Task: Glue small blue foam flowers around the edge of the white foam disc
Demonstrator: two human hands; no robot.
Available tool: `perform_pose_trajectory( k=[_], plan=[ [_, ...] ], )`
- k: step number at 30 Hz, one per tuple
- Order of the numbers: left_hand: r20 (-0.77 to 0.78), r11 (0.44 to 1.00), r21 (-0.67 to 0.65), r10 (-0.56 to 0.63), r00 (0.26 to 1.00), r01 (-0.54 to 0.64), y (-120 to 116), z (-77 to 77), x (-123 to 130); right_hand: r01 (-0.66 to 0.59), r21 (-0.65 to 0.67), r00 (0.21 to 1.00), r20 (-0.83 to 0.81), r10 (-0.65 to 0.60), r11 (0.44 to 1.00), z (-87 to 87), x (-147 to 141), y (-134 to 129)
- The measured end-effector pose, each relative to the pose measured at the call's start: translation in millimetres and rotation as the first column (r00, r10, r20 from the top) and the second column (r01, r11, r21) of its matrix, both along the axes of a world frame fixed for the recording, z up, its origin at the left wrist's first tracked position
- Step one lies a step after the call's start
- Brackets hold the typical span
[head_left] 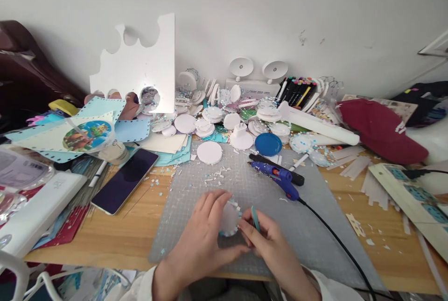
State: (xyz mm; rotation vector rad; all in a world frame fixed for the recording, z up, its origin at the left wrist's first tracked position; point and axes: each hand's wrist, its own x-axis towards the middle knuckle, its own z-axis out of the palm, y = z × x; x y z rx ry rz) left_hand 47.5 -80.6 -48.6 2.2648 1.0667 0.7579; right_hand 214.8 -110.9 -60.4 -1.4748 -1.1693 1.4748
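My left hand [198, 233] curls around a small white disc [229, 219] and holds it low over the grey cutting mat [182, 217]. Bits of white and pale blue trim run along the disc's rim. On the disc's right side, the fingers of my right hand [268, 235] are pinched together at the rim. A narrow teal tool [255, 219] sticks up out of that grip; its kind cannot be made out. Beyond my hands, a blue glue gun [275, 175] lies beside a black bar-shaped object [296, 177].
At the back are a loose white disc [209, 152], a blue round lid [268, 144] and a heap of trimmed discs [212, 114]. A phone [125, 181] lies left. The glue gun's cord [336, 233] crosses the mat's right side, near a power strip [409, 198].
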Motion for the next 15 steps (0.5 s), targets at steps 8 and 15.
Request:
perform_pose_trajectory(
  k=[8,15],
  plan=[
    [-0.052,0.982,-0.174,-0.086,0.995,0.075,3.3,-0.3,-34.4,0.066,0.034,0.997,0.038,-0.067,0.997,17.5,25.2,22.8],
    [0.105,0.974,-0.224,0.065,0.992,-0.040,1.5,20.1,-94.4,0.122,0.275,0.992,-0.020,-0.121,0.954,34.4,29.9,55.9]
  ],
)
